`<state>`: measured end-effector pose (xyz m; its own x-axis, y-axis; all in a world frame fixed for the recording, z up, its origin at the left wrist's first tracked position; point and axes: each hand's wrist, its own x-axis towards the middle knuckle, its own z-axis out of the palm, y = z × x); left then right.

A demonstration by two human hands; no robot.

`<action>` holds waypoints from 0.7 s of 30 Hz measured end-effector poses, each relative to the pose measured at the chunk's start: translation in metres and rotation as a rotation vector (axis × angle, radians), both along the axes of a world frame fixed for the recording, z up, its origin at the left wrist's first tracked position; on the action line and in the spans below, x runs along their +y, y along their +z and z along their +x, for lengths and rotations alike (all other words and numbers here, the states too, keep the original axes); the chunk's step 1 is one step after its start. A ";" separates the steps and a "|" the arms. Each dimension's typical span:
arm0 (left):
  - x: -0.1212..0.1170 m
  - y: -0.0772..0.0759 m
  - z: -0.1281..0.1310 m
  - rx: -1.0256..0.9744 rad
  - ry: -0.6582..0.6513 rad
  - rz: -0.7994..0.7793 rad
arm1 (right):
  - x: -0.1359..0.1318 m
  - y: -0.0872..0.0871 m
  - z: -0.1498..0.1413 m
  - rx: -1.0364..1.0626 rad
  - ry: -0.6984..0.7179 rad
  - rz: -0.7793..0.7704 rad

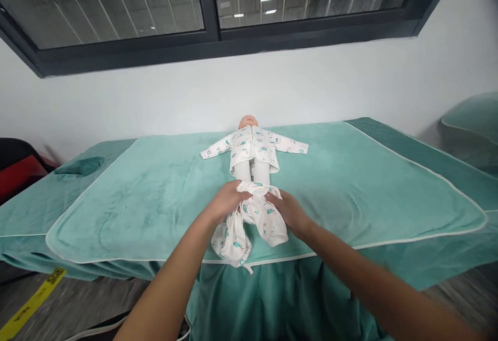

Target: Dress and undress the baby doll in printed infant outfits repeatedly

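Observation:
A baby doll point(252, 149) lies on its back on a teal blanket point(155, 201), head toward the wall, dressed in a white patterned top with sleeves spread out. At its legs lie matching white patterned trousers point(252, 222), bunched at the waistband and trailing toward the bed's near edge. My left hand point(227, 200) grips the left side of the waistband with fingers curled. My right hand point(288, 210) grips the right side in the same way. The doll's feet are hidden behind the bunched cloth and my hands.
The blanket covers a bed point(272, 289) draped in teal cloth that stands against a white wall under a dark-framed window point(206, 9). A small folded teal cloth point(80, 166) lies at the far left. A second teal bed point(470, 123) stands at right. Yellow tape point(33, 302) marks the floor.

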<state>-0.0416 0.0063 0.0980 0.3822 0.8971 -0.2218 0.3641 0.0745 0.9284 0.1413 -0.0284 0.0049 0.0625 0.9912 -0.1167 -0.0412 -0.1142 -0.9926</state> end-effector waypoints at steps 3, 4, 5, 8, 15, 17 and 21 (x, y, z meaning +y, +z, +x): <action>0.002 -0.015 0.013 0.218 -0.031 0.145 | 0.000 -0.019 0.003 -0.205 -0.048 0.052; 0.004 -0.017 0.016 0.280 -0.042 0.188 | 0.000 -0.022 0.004 -0.247 -0.053 0.069; 0.005 -0.018 0.019 0.331 -0.054 0.224 | 0.001 -0.023 0.005 -0.267 -0.058 0.082; 0.009 -0.013 0.025 0.383 -0.104 0.269 | 0.004 -0.022 0.006 -0.239 -0.058 0.103; 0.018 -0.002 0.033 0.123 -0.134 0.047 | 0.023 -0.025 0.014 -0.183 -0.222 0.213; 0.023 -0.001 0.036 0.065 -0.136 -0.005 | 0.030 -0.028 0.016 -0.178 -0.272 0.211; 0.034 -0.005 0.043 0.018 -0.098 -0.001 | 0.040 -0.026 0.015 -0.224 -0.340 0.228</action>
<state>0.0011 0.0402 0.0931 0.4642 0.8552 -0.2306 0.3861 0.0389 0.9216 0.1562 0.0116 -0.0212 0.3873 0.9087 0.1557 0.1802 0.0910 -0.9794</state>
